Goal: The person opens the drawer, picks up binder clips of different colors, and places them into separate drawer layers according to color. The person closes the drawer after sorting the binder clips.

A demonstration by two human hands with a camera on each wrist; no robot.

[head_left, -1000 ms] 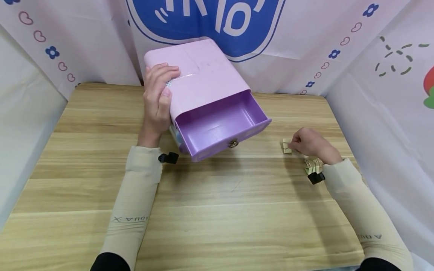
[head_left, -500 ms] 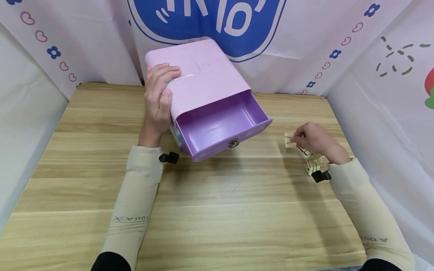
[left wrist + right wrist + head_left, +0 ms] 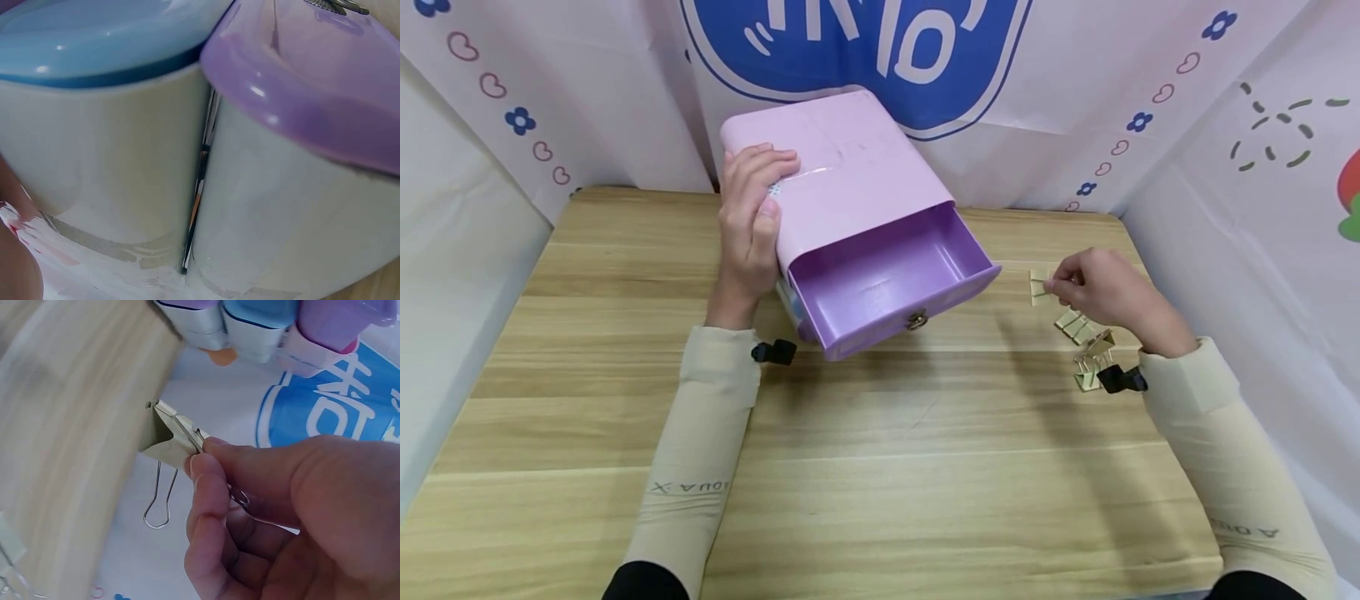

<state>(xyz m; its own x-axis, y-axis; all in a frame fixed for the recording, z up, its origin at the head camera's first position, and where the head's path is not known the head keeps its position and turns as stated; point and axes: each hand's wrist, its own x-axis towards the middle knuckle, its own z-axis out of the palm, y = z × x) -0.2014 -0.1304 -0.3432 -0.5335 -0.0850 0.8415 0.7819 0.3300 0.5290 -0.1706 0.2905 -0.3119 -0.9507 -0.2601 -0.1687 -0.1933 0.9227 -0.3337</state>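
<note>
My left hand (image 3: 748,229) grips the left side of a pink plastic drawer unit (image 3: 857,167), fingers lying over its top. The purple top drawer (image 3: 887,275) is pulled out, with a metal pull (image 3: 917,319) on its front. In the left wrist view, a blue drawer front (image 3: 106,44) shows beside the purple one (image 3: 300,81). To the right, my right hand (image 3: 1108,287) pinches a pale yellow binder clip (image 3: 1040,287) between thumb and index finger by a wire handle. Its other wire handle (image 3: 159,500) hangs loose in the right wrist view.
Several more binder clips (image 3: 1077,327) lie on the wooden table (image 3: 925,500) below my right hand. A printed white sheet (image 3: 1030,158) stands behind the table, and another white sheet (image 3: 1247,250) rises along its right side. The drawer unit stands near the back sheet.
My right hand has lifted the binder clip and moved back and slightly right, uncovering other clips on the table. The left hand and drawer unit have stayed in place.
</note>
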